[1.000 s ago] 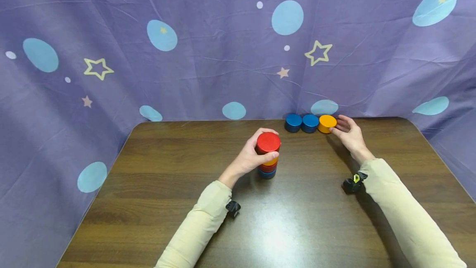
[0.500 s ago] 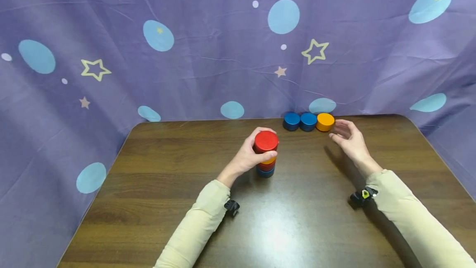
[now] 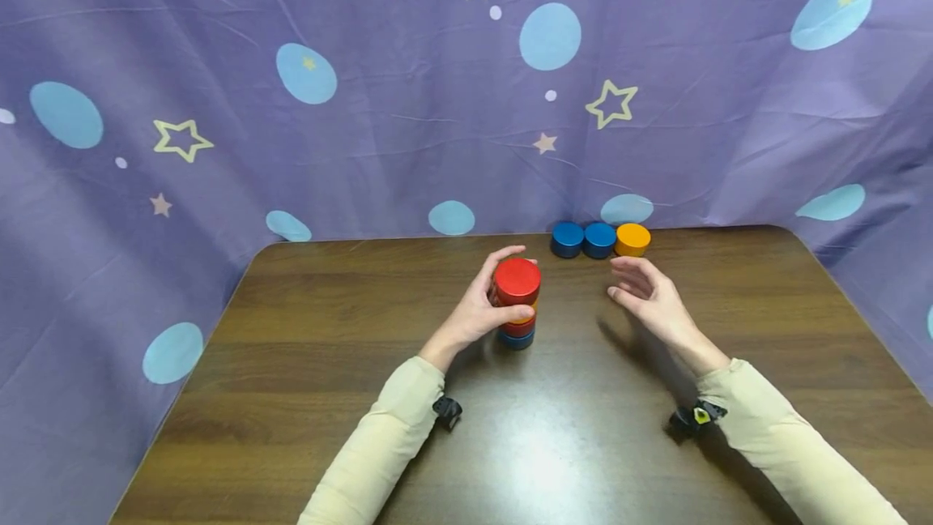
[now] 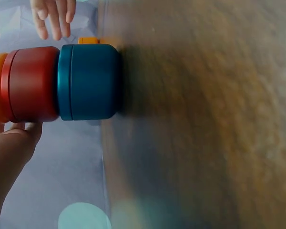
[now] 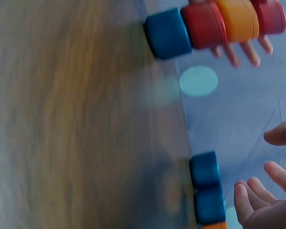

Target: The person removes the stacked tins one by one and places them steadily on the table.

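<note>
In the head view a stack of round tins stands on the table: a blue tin lowest, then a red tin, an orange tin and a red tin on top. My left hand is around its upper part, thumb across the near side, fingers loosely extended past the far side. My right hand hovers to the right of the stack, fingers relaxed and apart from the thumb, nothing between them. Lid-like seams show on the stacked tins in the left wrist view.
At the table's back edge, two blue tins and an orange tin stand side by side. The brown wooden table ends at a purple curtain with stars and ovals. A small black device hangs at each wrist.
My right hand has left the orange tin at the back edge and come left and nearer. My left hand's fingers have loosened and straightened around the stack, which stays in place.
</note>
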### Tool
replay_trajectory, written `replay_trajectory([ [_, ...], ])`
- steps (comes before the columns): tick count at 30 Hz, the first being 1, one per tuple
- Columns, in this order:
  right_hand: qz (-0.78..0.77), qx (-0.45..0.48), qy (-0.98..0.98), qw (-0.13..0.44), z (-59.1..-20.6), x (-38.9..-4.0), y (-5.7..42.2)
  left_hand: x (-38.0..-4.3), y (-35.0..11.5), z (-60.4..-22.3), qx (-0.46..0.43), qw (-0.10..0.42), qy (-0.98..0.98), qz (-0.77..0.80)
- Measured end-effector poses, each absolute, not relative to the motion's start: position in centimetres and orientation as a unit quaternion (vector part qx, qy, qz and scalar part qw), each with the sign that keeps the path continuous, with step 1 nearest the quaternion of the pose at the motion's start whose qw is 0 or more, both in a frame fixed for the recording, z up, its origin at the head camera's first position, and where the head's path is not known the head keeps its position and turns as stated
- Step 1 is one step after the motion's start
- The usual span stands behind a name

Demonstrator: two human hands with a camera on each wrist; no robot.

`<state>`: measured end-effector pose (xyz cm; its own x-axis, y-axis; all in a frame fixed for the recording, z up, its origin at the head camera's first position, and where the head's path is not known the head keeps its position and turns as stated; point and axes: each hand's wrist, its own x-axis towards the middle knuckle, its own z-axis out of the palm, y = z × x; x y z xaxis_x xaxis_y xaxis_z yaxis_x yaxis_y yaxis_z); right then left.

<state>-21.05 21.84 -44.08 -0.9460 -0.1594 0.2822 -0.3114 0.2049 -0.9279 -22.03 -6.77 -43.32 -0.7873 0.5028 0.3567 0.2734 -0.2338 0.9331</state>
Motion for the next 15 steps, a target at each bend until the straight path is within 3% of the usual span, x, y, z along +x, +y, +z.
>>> replay_trajectory([
  [9,0.647,0.218,-0.729,0.043,-42.7,-19.8,19.1,-21.4,-7.2,-43.5,0.286,0.119,0.684,0.661],
  [15,0.653,0.272,-0.706,0.035,-40.9,-19.6,17.1,-21.1,-7.4,-43.6,0.269,0.112,0.709,0.643],
])
